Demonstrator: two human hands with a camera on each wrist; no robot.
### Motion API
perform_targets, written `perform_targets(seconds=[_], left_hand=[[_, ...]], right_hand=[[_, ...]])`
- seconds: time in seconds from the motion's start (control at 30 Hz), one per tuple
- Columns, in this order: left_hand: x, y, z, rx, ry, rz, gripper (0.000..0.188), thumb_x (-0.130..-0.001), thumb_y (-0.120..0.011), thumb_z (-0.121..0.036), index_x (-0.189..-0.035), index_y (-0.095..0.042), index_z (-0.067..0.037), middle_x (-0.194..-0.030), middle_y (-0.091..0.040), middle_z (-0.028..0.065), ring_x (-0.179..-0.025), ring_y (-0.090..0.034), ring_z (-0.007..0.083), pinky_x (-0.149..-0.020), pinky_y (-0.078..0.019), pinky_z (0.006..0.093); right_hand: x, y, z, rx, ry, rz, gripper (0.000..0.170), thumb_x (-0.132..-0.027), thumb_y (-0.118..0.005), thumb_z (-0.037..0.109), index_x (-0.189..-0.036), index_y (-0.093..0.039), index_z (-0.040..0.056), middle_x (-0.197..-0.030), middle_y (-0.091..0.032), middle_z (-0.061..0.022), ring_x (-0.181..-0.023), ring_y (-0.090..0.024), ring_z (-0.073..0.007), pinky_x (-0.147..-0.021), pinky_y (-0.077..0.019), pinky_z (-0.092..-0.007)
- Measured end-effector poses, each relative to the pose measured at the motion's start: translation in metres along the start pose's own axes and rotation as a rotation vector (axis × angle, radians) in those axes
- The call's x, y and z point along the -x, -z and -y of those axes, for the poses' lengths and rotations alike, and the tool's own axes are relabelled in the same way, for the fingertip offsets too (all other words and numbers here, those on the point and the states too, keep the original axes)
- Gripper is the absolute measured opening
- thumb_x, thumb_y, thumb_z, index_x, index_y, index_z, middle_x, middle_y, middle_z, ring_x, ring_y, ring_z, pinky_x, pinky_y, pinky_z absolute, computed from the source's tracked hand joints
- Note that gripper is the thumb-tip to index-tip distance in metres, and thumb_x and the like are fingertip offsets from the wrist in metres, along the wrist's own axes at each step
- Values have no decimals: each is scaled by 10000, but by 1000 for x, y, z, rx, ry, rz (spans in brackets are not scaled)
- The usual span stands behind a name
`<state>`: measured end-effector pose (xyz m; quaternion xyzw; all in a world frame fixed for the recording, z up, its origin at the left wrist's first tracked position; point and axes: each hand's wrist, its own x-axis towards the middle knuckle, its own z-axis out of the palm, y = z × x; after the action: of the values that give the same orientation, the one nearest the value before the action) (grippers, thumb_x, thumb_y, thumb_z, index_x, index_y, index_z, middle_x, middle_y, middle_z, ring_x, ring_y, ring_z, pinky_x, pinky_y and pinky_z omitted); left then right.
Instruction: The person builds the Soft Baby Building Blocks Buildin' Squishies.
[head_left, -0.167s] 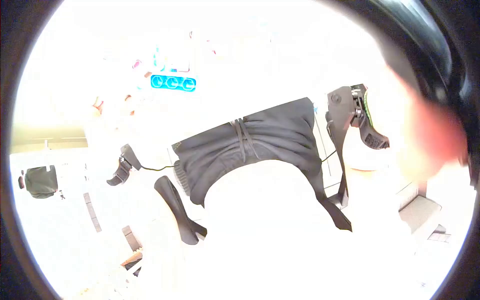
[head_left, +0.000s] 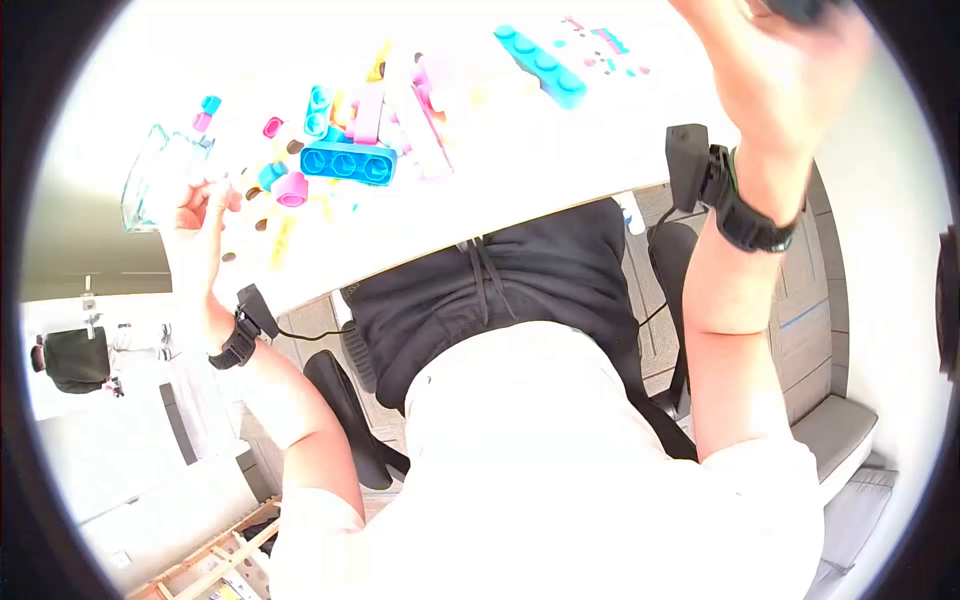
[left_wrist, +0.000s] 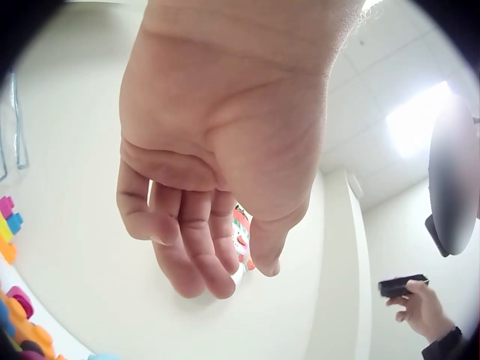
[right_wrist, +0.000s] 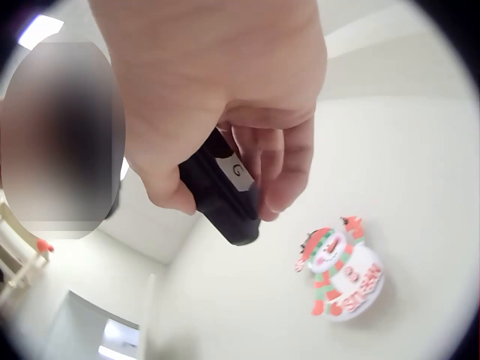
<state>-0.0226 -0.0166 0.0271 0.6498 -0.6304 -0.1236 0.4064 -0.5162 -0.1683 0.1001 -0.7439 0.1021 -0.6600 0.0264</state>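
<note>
My right hand (head_left: 790, 75) is raised at the upper right of the head view. It grips a small black device (right_wrist: 221, 187) that has a white label marked G, thumb on one side and fingers on the other. The left wrist view also catches this hand with the black device (left_wrist: 403, 286) from afar. My left hand (head_left: 203, 215) hangs over the table's left part, its fingers loosely bent with nothing between them. Close by it are a pink block (head_left: 291, 189) and a clear container (head_left: 150, 190).
Toy building blocks lie about the white table, among them a long blue block (head_left: 348, 163) and a light-blue one (head_left: 540, 65) farther back. A snowman decoration (right_wrist: 345, 274) is on the wall. Cables run from both wrist cameras.
The right hand, a blur close to the head camera before, has moved away from it toward the upper right. The washed-out head view now shows table and blocks. The left hand stays about in place.
</note>
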Motion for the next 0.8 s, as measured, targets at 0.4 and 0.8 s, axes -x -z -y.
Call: perform_targets(seconds=[0.4,0.8], left_hand=[[218,-57,5,118,-27,-24,157,-1068,-761,-139,-1159,-733,-14,-913,-750,16,-827,-687,81,-723,-492,241],[256,-3,-48,78,-72,-269,190,-1030,-805,-101,-1189,-735,-23,-1051,-763,30,-987,-726,112,-855,-559,273]], right_hand=[[264,126,9,1044,-1353,830,677,-738,-932,629,-985,-818,9,-865,-806,-138,-743,-779,-296,-715,-590,-426],[179,94,122,720,-884,377,785,-868,-904,548,-1390,-718,-8,-1326,-778,-218,-1071,-803,-325,-909,-624,-464]])
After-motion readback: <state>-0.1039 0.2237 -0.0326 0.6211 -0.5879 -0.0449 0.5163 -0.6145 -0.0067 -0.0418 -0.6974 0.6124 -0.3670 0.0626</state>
